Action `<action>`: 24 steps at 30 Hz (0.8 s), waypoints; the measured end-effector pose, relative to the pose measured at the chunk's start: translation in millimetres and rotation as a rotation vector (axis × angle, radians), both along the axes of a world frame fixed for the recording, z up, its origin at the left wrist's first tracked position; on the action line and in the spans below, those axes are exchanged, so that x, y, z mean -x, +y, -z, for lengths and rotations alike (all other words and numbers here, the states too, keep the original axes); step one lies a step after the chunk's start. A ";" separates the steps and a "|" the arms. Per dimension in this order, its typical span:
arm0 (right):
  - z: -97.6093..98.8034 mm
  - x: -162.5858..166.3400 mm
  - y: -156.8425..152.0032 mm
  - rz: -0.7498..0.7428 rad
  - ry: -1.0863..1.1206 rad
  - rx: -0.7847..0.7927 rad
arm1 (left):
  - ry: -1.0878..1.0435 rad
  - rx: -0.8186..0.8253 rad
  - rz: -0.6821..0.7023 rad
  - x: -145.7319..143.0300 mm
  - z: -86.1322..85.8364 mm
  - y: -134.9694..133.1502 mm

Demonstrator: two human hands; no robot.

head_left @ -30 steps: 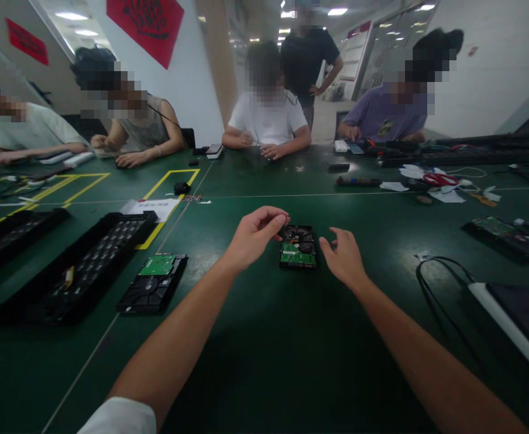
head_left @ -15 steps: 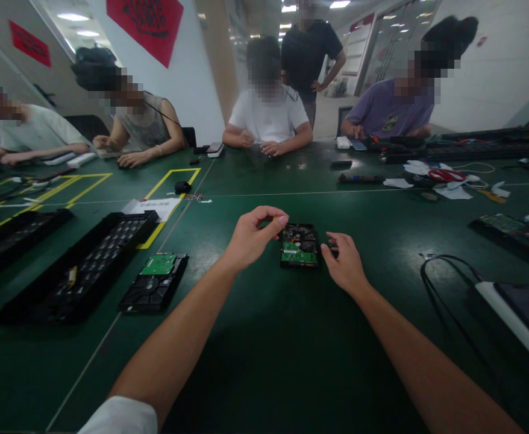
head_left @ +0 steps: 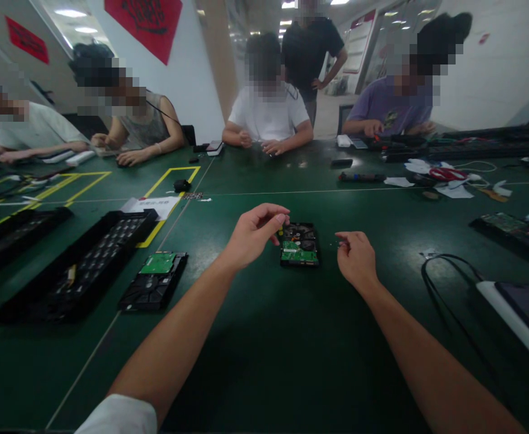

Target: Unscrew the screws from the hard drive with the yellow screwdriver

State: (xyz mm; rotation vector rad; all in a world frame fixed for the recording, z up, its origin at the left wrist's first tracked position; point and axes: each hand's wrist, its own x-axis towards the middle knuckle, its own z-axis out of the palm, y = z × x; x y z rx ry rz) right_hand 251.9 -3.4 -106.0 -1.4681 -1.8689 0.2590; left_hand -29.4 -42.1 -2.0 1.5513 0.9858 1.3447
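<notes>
A black hard drive [head_left: 299,244] with a green circuit board on top lies flat on the green table [head_left: 264,337] in front of me. My left hand [head_left: 252,234] hovers at the drive's left far corner, fingers curled with thumb and fingertips pinched on a small thing I cannot make out. My right hand [head_left: 357,259] is to the right of the drive, apart from it, its fingertips pinched on something tiny.
A second hard drive [head_left: 153,282] lies to the left beside long black trays [head_left: 84,265]. A white-edged device with a black cable [head_left: 513,307] sits at the right. Several people sit at the far side; yellow tape marks and tools lie beyond.
My right hand has drawn away to the right from the drive's edge and closed its fingertips. My left hand stays at the drive's left corner.
</notes>
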 end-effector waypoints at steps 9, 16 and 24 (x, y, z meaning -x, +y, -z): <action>-6.9 28.1 -16.5 -0.212 -0.032 0.109 | -0.051 0.026 0.053 0.2 3.3 1.5; -2.6 26.2 -13.4 -0.225 0.021 0.216 | 0.102 -0.135 -0.010 6.2 5.4 3.4; 0.4 27.4 -12.2 -0.223 0.064 0.239 | -0.019 -0.053 0.088 -1.7 4.7 1.6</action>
